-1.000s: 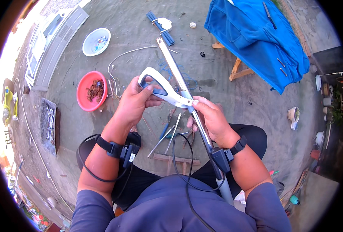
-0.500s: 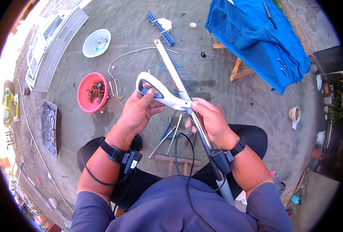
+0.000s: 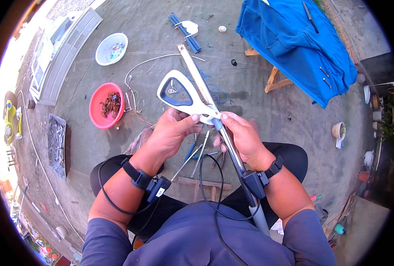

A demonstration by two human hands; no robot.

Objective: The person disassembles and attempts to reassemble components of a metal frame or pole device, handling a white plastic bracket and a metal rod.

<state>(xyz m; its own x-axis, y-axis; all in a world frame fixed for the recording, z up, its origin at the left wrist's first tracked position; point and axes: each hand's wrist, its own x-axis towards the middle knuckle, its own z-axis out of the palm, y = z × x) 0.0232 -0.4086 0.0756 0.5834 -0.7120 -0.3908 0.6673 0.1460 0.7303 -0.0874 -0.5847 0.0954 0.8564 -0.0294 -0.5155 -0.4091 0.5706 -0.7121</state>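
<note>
A white loop handle with a dark inner lining stands out to the left of a long shiny metal tube. Its narrow end meets the tube at a pale grey-blue collar. My left hand is closed, thumb and fingers pinching that narrow end from below. Around the tube just beside the joint, my right hand is closed, its thumb against the handle's end. The tube slants from the far middle down past my right forearm, ending in a grey sleeve near my lap.
Several hand tools, including a long metal rod, lie between my feet near a wooden piece. To the left are a red basin of brown scraps and a white basin. A blue cloth covers a wooden-legged stand at the far right.
My left hand has slid from the loop down to the handle's narrow end, moving right and slightly nearer. The loop has tilted upward. My right hand stays on the tube.
</note>
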